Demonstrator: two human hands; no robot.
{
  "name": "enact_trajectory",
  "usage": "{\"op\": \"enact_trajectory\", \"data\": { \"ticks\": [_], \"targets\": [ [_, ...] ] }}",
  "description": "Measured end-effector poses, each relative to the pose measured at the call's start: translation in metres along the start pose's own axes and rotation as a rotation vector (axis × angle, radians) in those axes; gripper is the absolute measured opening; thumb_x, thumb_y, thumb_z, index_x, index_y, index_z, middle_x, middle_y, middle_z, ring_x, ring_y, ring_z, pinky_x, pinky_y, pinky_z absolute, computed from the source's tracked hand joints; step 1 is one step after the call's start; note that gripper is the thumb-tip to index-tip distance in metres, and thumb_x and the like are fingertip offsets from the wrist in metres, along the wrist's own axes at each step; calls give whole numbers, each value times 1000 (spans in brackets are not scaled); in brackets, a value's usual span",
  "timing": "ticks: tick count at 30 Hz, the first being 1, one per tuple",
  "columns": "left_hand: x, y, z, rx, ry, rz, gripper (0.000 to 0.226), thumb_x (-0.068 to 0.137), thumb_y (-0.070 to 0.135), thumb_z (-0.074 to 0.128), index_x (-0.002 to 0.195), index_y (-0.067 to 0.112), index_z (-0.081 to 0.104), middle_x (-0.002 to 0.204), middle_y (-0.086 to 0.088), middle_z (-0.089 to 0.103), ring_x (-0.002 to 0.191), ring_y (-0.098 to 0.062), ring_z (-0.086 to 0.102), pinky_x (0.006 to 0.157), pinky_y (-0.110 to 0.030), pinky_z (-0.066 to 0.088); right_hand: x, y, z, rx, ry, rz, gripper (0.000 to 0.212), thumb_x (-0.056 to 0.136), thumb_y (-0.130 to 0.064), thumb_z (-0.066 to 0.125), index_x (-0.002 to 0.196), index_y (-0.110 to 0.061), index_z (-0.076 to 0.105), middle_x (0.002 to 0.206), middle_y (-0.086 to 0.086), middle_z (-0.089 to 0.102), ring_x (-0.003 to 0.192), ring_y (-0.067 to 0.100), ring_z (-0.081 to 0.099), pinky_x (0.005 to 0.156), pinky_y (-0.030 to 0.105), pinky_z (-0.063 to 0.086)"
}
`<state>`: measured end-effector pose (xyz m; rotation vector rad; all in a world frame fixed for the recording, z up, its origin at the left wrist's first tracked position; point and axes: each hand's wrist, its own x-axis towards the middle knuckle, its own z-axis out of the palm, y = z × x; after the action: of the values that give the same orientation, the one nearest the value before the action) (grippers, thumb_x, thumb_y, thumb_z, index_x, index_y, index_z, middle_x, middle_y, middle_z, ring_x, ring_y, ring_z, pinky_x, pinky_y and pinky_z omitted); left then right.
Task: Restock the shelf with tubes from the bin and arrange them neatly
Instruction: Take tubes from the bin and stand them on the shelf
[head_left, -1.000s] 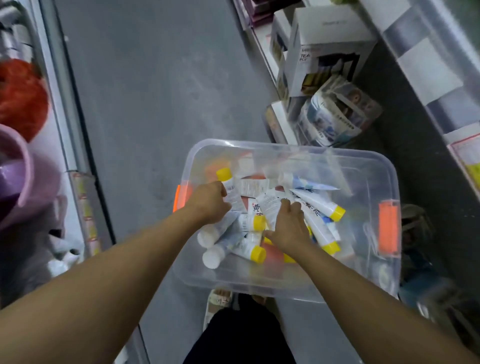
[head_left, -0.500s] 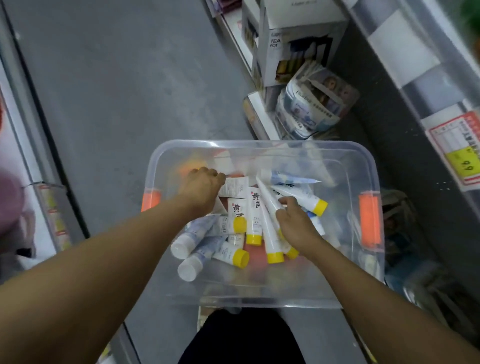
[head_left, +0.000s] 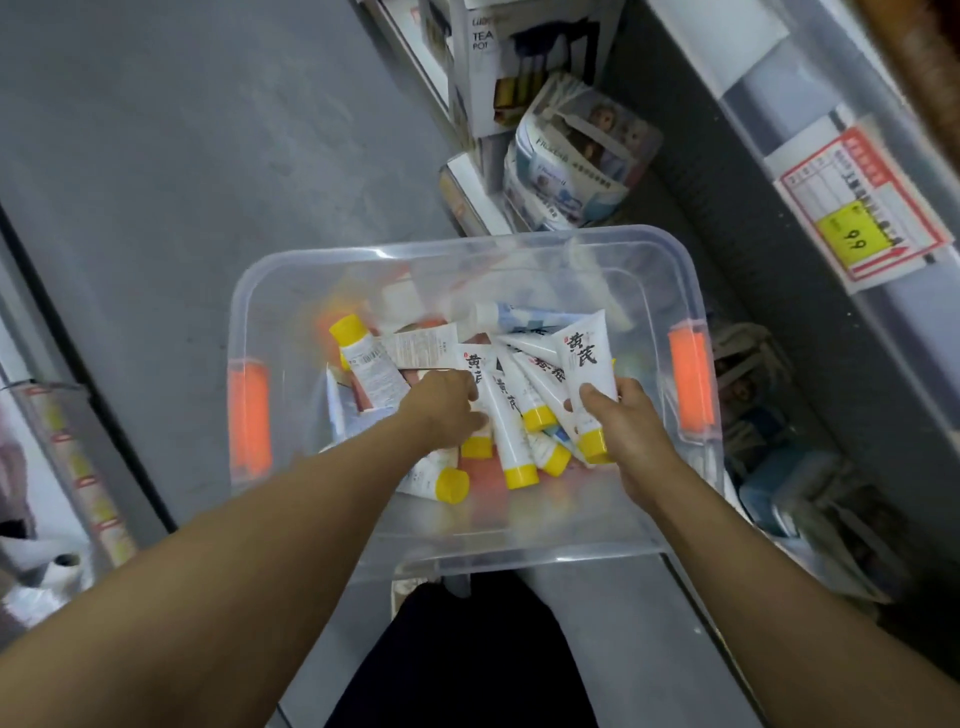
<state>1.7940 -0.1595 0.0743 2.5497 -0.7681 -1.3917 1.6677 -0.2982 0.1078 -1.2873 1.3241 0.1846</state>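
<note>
Orange latch, 9 o'clock: left latch (head_left: 249, 418) on the clear bin (head_left: 467, 249), which sits on the grey floor (head_left: 208, 130) of the aisle.
Loose tube, 10 o'clock: yellow-capped tube (head_left: 366, 358) lies label-up against the bin's left wall, untouched.
Left hand: left hand (head_left: 441, 410) reaches into the pile at bin centre, its grip curled down on the tubes beneath; fingertips are hidden, so whether it pinches one I cannot tell.
Tube pile, centre: white tubes (head_left: 511, 431) with yellow caps lie fanned and overlapping, caps toward 6 o'clock.
Right hand: right hand (head_left: 618, 431) has its grip clamped on held tube (head_left: 587, 374), thumb across the front, cap down, crimped end up.
Right latch, 3 o'clock: right latch (head_left: 688, 379).
Shelf, 2 o'clock: shelf edge (head_left: 779, 130) with price tag (head_left: 862, 202); no tubes shown there.
Doing it well: probably gather tubes with caps all one way, hold near the cap where the body is stiff, and lift clear of the tangle before turning to the shelf.
</note>
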Motion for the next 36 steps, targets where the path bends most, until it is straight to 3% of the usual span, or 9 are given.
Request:
{"op": "enact_trajectory", "data": {
  "ticks": [5, 10, 15, 20, 23, 26, 30, 33, 36],
  "targets": [
    [5, 32, 33, -169, 50, -195, 59, 83, 35, 65, 126, 1, 43, 129, -16, 52, 122, -30, 47, 93, -33, 41, -1, 10, -11, -10, 5, -10, 29, 93, -22, 53, 120, -12, 47, 117, 10, 59, 105, 29, 59, 92, 50, 50],
    [10, 45, 49, -213, 101, -340, 72, 81, 36, 69, 129, 0, 30, 126, -16, 53, 118, -32, 52, 86, -37, 45, 2, 19, -20, 3, -15, 0, 31, 95, -21, 49, 124, -11, 47, 119, 8, 59, 107, 26, 58, 88, 39, 50],
    [14, 47, 60, -167, 180, -411, 64, 78, 42, 69, 121, 4, 41, 120, -13, 58, 112, -31, 56, 86, -37, 46, 1, 24, -24, 11, -1, -11, 30, 96, -21, 49, 124, -11, 48, 115, 5, 59, 103, 22, 58, 82, 33, 48],
    [11, 40, 56, -249, 165, -409, 47, 78, 38, 67, 110, 6, 55, 112, -11, 63, 103, -30, 61, 76, -32, 48, -4, 23, -20, 17, 7, -38, 29, 95, -19, 50, 122, -9, 49, 113, 6, 59, 99, 21, 57, 79, 31, 46],
    [2, 29, 47, -353, 128, -389, 50, 79, 34, 66, 116, 6, 49, 117, -12, 60, 105, -31, 59, 83, -35, 51, -11, 20, -18, 15, -8, -54, 28, 95, -18, 49, 122, -9, 50, 111, 4, 59, 97, 20, 57, 72, 27, 46],
    [-14, 18, 34, -475, 139, -325, 34, 83, 23, 63, 108, 11, 44, 116, -12, 59, 104, -31, 58, 89, -40, 50, -21, 14, -16, 21, -24, -68, 28, 94, -14, 49, 122, -9, 50, 112, 4, 58, 95, 19, 57, 64, 24, 45],
    [-42, 13, 5, -656, 192, -225, 22, 88, 13, 54, 103, 18, 38, 113, -14, 60, 88, -28, 58, 79, -38, 52, -41, 0, -10, 54, -47, -85, 34, 93, -7, 49, 127, -10, 46, 114, 5, 56, 100, 20, 56, 78, 31, 46],
    [-67, 15, -24, -804, 190, -158, 28, 90, 10, 48, 116, 18, 43, 114, -12, 58, 85, -25, 55, 67, -31, 47, -61, -14, -7, 55, -35, -112, 35, 92, -6, 49, 127, -11, 45, 117, 7, 57, 100, 21, 57, 85, 37, 49],
    [-94, 21, -53, -913, 177, -106, 32, 92, 10, 45, 125, 14, 44, 109, -13, 57, 80, -26, 57, 66, -31, 48, -86, -33, -6, 140, -66, -105, 37, 92, -3, 48, 128, -10, 46, 120, 13, 60, 103, 27, 61, 91, 46, 51]
  ]
}}
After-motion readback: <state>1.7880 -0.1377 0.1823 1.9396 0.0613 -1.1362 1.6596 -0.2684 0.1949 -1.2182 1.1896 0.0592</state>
